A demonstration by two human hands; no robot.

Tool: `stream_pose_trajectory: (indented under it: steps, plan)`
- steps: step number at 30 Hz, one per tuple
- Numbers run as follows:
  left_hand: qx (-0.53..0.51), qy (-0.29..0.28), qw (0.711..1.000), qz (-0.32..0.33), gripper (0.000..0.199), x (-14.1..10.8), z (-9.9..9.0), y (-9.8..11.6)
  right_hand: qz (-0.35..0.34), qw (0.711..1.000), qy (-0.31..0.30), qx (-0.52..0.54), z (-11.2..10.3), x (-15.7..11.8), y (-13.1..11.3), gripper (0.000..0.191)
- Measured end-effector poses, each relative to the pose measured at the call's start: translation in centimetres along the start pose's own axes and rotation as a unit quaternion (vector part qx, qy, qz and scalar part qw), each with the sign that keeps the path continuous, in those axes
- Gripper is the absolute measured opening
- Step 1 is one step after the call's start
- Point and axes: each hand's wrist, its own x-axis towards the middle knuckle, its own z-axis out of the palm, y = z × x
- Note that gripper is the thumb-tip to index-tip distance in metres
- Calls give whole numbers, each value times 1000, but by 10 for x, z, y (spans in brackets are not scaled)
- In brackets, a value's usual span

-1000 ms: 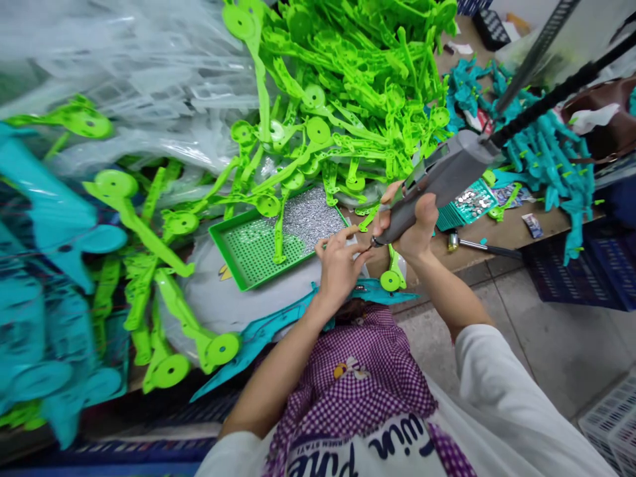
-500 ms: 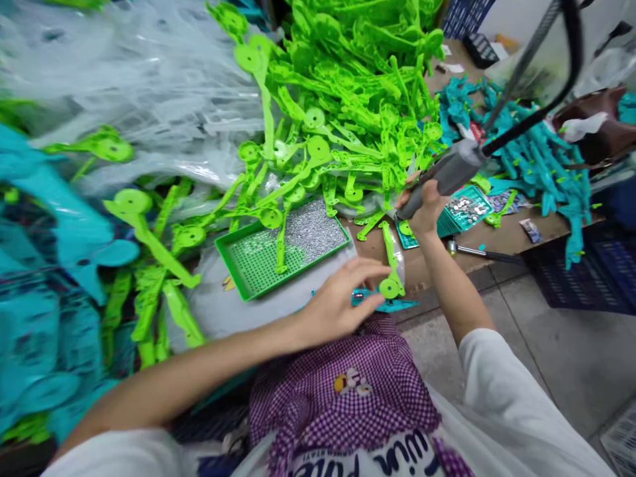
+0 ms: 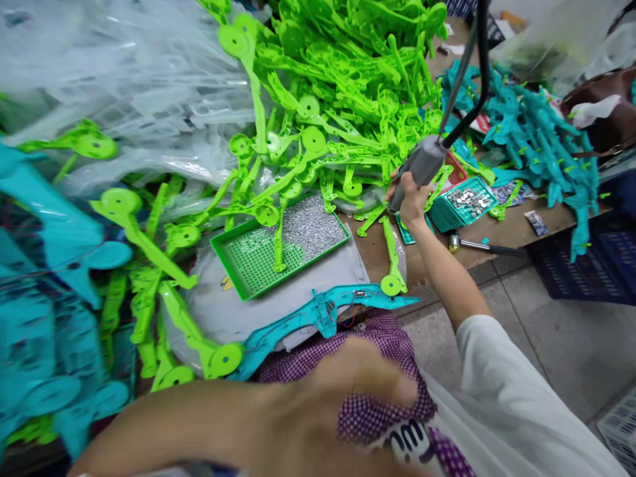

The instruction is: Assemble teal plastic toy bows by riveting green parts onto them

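Observation:
My right hand [image 3: 413, 204] is wrapped round a grey powered screwdriver [image 3: 422, 165] whose dark cord runs upward; its tip is hidden behind the hand. My left hand [image 3: 358, 391], raised close to the camera, is smeared by motion, so its fingers cannot be read. Beneath it, at the table's front edge, lies a long turquoise plastic part [image 3: 298, 318] with thin wires. A lime-green plastic arm with a round end [image 3: 392, 281] touches the turquoise part's right side. Behind sits a green perforated tray [image 3: 248, 265] with many small silvery screws [image 3: 313, 228] at its right end.
A big heap of lime-green parts [image 3: 348, 86] fills the back, beside a stack in clear plastic [image 3: 149, 79]. Turquoise parts [image 3: 40, 331] are piled left and more [image 3: 536, 146] far right. Near the right edge are a teal basket of metal discs [image 3: 467, 202] and a hammer [image 3: 481, 246].
My left hand has left the table edge and come up toward the camera, uncovering the turquoise part. The screwdriver in my right hand now stands more upright.

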Motion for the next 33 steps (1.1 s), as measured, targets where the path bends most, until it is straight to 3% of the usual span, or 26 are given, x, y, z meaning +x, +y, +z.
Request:
stream_pose_trajectory:
  steps: [2,7,10,14,26,29,33]
  plan:
    - [16,-9,1000,19,35,19,14,-26,-7,1000,-7,3,2,2,2,62]
    - [187,-74,977,-76,32,48,61,-104,-15,1000,-22,4,4,1,-2,58]
    - [197,-101,968,-120,37,50,75,-130,-20,999,-25,16,2,0,-4,55]
    - [168,-113,972,-119,41,48,75,-136,-11,999,-38,13,2,3,-1,55]
    - [121,-57,986,-102,37,47,96,-147,18,999,-27,3,9,-1,0,59]
    - [110,-60,985,-115,38,49,95,-146,23,1000,20,-9,7,-2,-18,57]
    - [95,-60,986,-122,39,56,85,-149,-24,995,81,-45,-2,-16,-70,49]
